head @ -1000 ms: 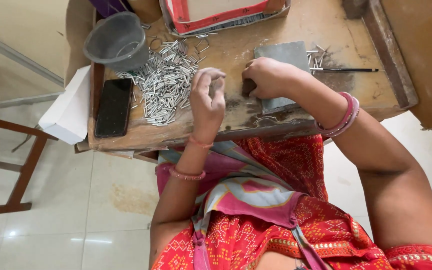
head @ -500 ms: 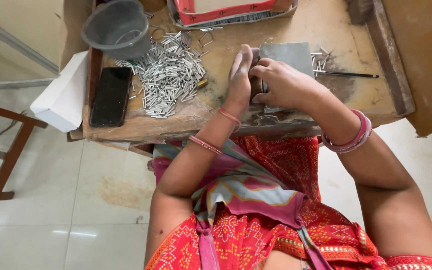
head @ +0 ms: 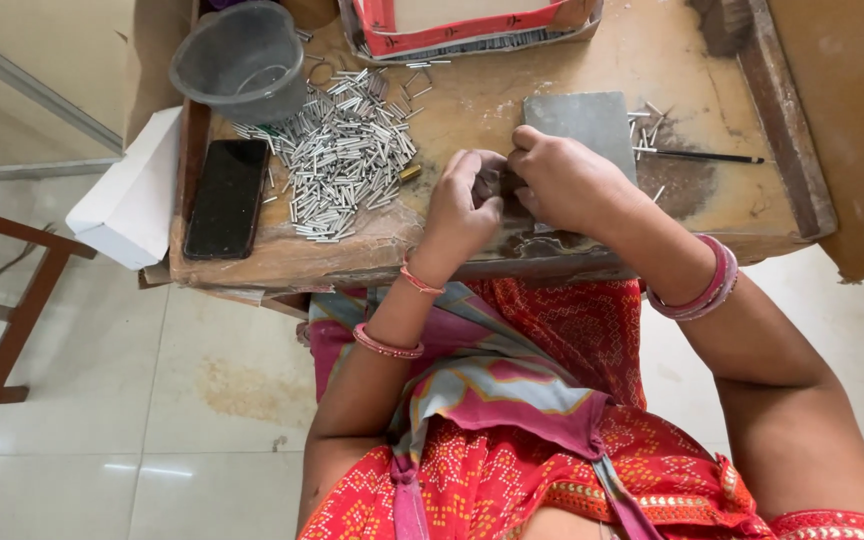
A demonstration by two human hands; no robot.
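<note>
Both hands (head: pixel 507 190) shifted nearer, hiding small piece

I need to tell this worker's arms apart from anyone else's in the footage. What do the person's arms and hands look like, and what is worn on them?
Both arms are bare, with no sleeves or gloves. The left hand has two thin pink-red bangles on its forearm. The right hand has a stack of pink bangles at the wrist.

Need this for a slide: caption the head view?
Left hand and right hand meet beside a pile of small metal tubes on a wooden bench.
</note>
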